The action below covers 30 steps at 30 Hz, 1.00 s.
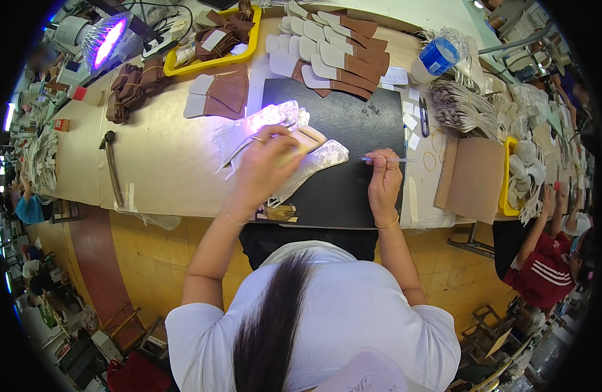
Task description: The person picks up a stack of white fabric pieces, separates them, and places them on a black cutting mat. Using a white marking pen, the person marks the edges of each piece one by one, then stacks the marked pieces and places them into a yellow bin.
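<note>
Several silvery pieces (330, 155) lie over the left edge of the black mat (369, 121) on the bench (163, 163); the left hand (269, 159) grasps a pale block (309, 136) there, the right hand (384, 185) a thin pen (403, 160).

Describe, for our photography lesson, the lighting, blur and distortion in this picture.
Head view: the lamp shines violet-white, its face washed out; violet-white glare covers part of the pale cloth; the left hand looks slightly blurred, the right hand crisper; the table has edges that bend; black fills the corners.
</note>
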Each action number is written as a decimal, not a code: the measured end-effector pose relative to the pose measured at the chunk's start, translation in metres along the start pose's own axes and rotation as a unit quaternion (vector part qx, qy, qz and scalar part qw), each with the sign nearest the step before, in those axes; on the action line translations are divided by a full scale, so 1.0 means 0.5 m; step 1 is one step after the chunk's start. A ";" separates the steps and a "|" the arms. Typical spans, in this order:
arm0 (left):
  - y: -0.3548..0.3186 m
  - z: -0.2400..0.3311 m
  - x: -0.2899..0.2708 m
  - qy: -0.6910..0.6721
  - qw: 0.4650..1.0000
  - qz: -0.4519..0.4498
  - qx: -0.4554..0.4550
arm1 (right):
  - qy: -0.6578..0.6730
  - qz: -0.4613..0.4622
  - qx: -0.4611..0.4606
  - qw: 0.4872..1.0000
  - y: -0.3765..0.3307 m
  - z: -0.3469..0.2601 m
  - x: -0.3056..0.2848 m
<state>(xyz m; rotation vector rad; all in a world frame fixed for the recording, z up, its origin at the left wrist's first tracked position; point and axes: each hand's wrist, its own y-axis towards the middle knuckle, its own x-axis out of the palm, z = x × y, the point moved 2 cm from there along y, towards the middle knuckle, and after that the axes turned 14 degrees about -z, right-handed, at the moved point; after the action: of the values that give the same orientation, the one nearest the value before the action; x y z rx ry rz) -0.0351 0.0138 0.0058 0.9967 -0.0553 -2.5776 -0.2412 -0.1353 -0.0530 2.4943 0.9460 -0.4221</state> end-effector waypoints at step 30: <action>-0.065 -0.070 -0.252 0.188 0.969 0.056 -0.150 | 0.335 -0.243 0.220 0.883 0.085 -0.118 0.079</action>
<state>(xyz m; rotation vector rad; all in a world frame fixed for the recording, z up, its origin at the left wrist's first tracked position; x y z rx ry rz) 0.0628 0.0922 0.0549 1.2963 0.3569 -2.1694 -0.1764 -0.1129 -0.0070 2.8425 1.9626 0.1357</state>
